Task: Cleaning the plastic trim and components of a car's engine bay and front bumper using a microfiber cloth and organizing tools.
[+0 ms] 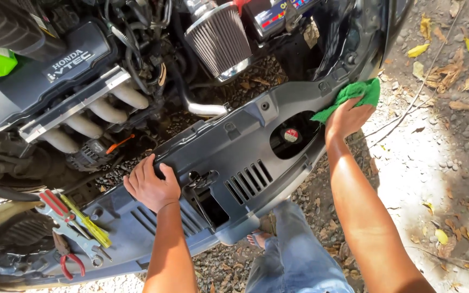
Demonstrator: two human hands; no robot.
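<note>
The green cloth (352, 96) is the soft thing being used here, and it sits at about two o'clock in the head view, bunched up on the far right end of the long grey plastic cover (234, 157) at the front of the car. The right hand (347, 118) lies right on the cloth, fingers bent over it and pressing it down on the cover, so this hand is the near one. The left hand (151, 185) is well apart from the cloth, down at about seven o'clock from it. It rests flat on the cover with its fingers spread and curled a little over the top edge, and it holds nothing. The cover runs in a long slanted line from eight o'clock up to two o'clock, and the cloth is at the high end of that line. Just beside the cloth, at its eight o'clock, is a round hole with a cap (291, 135) inside. Past the cover is the engine (55, 76) and a round air filter (219, 39). Some tools (71, 222) with red handles lie on the low left end of the cover. Dry leaves (451, 70) lie on the ground at the right.
</note>
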